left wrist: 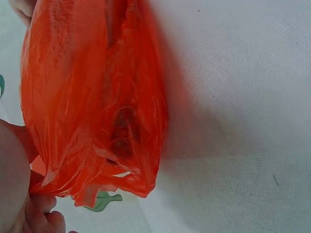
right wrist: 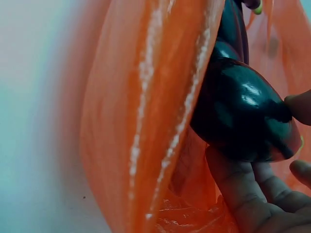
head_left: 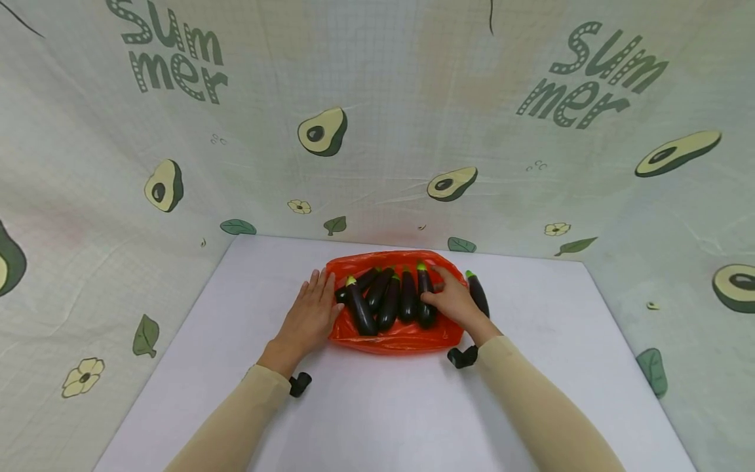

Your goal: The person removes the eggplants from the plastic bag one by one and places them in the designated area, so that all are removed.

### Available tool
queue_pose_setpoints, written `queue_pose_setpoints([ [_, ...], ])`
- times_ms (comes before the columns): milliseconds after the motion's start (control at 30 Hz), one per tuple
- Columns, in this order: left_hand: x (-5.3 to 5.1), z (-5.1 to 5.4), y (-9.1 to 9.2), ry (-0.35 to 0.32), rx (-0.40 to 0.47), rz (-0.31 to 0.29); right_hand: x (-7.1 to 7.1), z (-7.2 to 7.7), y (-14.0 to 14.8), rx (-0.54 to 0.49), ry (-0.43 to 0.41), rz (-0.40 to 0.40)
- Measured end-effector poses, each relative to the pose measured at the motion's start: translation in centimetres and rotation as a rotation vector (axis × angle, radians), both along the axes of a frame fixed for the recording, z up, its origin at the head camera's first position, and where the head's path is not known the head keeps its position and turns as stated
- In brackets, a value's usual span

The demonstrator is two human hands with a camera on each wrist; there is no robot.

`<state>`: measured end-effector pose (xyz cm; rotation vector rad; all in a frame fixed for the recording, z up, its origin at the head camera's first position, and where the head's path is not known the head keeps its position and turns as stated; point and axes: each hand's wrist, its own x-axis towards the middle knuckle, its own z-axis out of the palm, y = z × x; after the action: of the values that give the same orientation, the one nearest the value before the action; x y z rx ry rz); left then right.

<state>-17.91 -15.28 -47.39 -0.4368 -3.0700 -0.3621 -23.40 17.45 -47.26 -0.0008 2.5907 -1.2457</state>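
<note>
A red plastic bag (head_left: pixel 377 345) lies open on the table with several dark eggplants (head_left: pixel 389 305) inside, green-tipped ends mostly away from me. My right hand (head_left: pixel 457 301) reaches in at its right side and grips the rightmost eggplant (head_left: pixel 426 301). The right wrist view shows fingers under that glossy eggplant (right wrist: pixel 243 111) and the thumb against its side. On the bag's left side is my left hand (head_left: pixel 312 308), its fingers along the outside. The left wrist view has the bag's edge (left wrist: pixel 73 179) between thumb and fingers, the grip partly cut off by the frame.
Another eggplant (head_left: pixel 479 296) lies outside the bag, just right of it, partly behind my right hand. The white table (head_left: pixel 377 413) meets a hanging cloth (head_left: pixel 377 78) printed with avocados at the back and sides. Black wrist mounts (head_left: pixel 299 384) sit under both wrists.
</note>
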Motion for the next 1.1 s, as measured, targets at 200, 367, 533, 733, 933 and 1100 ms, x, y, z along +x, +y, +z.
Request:
queue_pose_setpoints([
  [200, -0.1, 0.0, 0.0, -0.003, -0.001, 0.002, 0.7, 0.2, 0.0, -0.05, 0.013, 0.003],
  [367, 0.0, 0.0, 0.1, -0.01, 0.009, 0.008, 1.3, 0.3, 0.2, -0.128, 0.023, 0.021],
  [533, 0.0, 0.0, 0.1, -0.016, 0.025, 0.009, 2.0, 0.3, 0.5, -0.215, 0.051, 0.038],
  [733, 0.1, -0.1, 0.1, -0.007, 0.032, 0.007, 2.6, 0.2, 0.8, -0.243, 0.082, 0.024],
  [933, 0.1, -0.2, 0.1, -0.014, 0.025, 0.012, 3.1, 0.2, 1.1, -0.222, 0.088, 0.0],
  [1100, 0.1, -0.2, 0.1, -0.016, 0.029, 0.014, 3.7, 0.5, 1.4, -0.216, 0.107, 0.005],
])
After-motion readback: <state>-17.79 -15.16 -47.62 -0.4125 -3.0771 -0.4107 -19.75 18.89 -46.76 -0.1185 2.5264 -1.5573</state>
